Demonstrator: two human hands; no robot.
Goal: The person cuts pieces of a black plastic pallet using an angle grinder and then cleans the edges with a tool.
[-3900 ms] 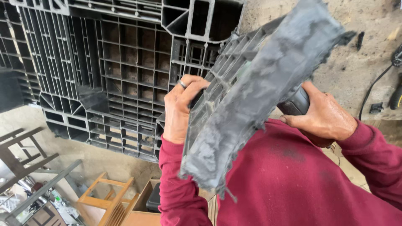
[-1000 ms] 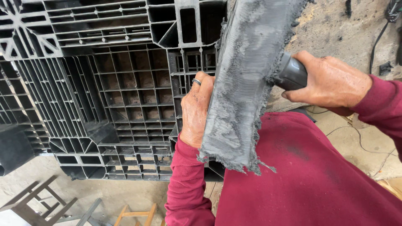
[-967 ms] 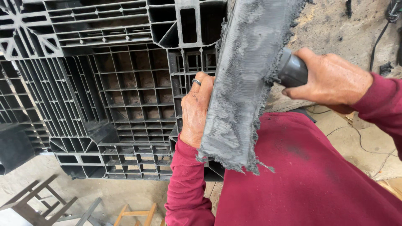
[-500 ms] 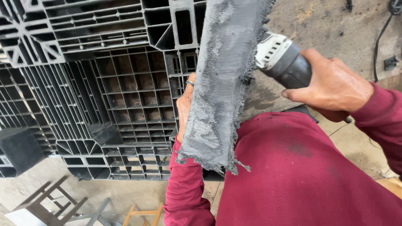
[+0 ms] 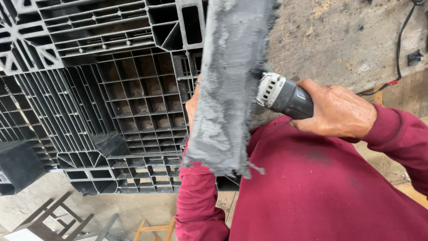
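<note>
A dark grey piece of plastic pallet (image 5: pixel 229 85), rough and frayed along its cut face, stands upright in front of me. My left hand (image 5: pixel 192 105) holds it from behind and is mostly hidden by it; only the knuckles and a ring show. My right hand (image 5: pixel 337 111) grips the black body of a handheld power grinder (image 5: pixel 285 95). The tool's grey vented head touches the right edge of the piece, and its disc is hidden behind the plastic. Both my sleeves are dark red.
A large black plastic pallet (image 5: pixel 98 89) with a grid of ribs lies to the left and behind. A rough board surface (image 5: pixel 343 40) with a black cable (image 5: pixel 398 49) is at the upper right. Wooden frames (image 5: pixel 58 221) stand on the floor below.
The view has shifted and the plastic piece now stands more upright. My right hand has drawn the grinder down along the piece's right edge, exposing its grey vented head.
</note>
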